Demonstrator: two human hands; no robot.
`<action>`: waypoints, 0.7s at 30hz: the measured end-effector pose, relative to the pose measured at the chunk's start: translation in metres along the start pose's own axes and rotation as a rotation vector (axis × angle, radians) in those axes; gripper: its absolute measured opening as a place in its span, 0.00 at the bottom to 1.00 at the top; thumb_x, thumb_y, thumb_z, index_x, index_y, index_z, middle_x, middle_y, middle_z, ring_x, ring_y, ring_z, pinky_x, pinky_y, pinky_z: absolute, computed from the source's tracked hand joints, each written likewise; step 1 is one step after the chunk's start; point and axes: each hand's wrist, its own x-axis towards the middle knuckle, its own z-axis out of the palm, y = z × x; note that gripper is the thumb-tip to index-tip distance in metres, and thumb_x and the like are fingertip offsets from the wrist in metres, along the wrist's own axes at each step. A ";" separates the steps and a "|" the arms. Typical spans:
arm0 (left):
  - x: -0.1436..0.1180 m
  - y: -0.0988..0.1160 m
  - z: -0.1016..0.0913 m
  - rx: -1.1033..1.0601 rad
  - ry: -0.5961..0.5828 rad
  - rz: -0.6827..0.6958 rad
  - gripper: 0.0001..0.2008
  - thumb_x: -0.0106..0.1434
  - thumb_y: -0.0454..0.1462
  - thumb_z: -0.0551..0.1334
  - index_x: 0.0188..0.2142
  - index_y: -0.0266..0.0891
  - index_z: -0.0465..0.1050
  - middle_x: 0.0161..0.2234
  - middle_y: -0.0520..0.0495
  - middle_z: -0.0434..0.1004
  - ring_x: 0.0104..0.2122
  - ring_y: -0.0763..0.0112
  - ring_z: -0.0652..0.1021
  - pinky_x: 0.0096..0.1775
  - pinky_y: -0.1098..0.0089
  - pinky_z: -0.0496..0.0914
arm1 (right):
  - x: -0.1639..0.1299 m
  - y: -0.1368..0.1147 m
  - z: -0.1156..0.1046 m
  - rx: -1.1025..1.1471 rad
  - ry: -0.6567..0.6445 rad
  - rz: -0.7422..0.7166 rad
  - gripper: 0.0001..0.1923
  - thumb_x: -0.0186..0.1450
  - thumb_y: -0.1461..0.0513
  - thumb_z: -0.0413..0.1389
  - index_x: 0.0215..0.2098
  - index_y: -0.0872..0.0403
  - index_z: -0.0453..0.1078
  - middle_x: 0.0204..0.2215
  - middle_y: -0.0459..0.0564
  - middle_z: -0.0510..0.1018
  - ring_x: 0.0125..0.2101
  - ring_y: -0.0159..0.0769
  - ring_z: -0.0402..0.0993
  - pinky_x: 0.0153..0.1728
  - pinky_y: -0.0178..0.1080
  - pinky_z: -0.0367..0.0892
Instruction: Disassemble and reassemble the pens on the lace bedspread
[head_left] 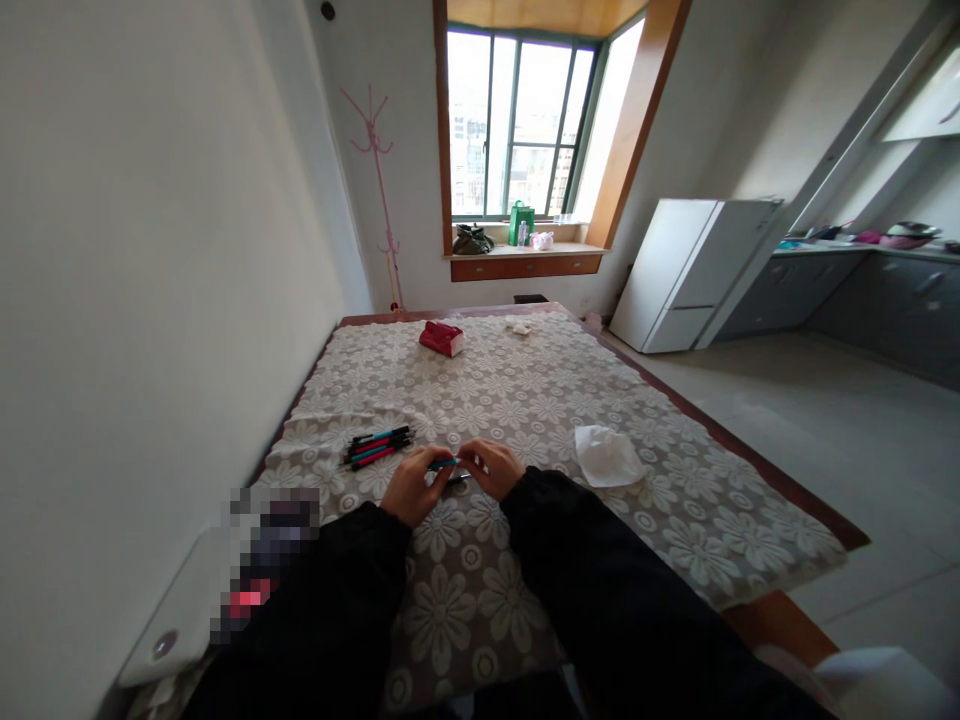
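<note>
Blue pen between the fingertips: the left hand grips its barrel, while the right hand pinches at its pale end, both over the tablecloth. Just beside the fingers, a dark pen lies on the cloth, partly hidden. Near the left hand sits a pile of pens, black, red and blue; to the right, a crumpled tissue. Farther off are a red packet, then the window and a white fridge.
</note>
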 end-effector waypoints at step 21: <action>0.001 0.000 -0.001 0.035 -0.006 0.040 0.06 0.64 0.37 0.57 0.40 0.41 0.70 0.37 0.46 0.76 0.38 0.67 0.76 0.42 0.64 0.71 | 0.001 -0.004 -0.003 -0.040 0.011 0.006 0.03 0.64 0.63 0.55 0.35 0.53 0.70 0.26 0.46 0.74 0.25 0.30 0.68 0.29 0.32 0.66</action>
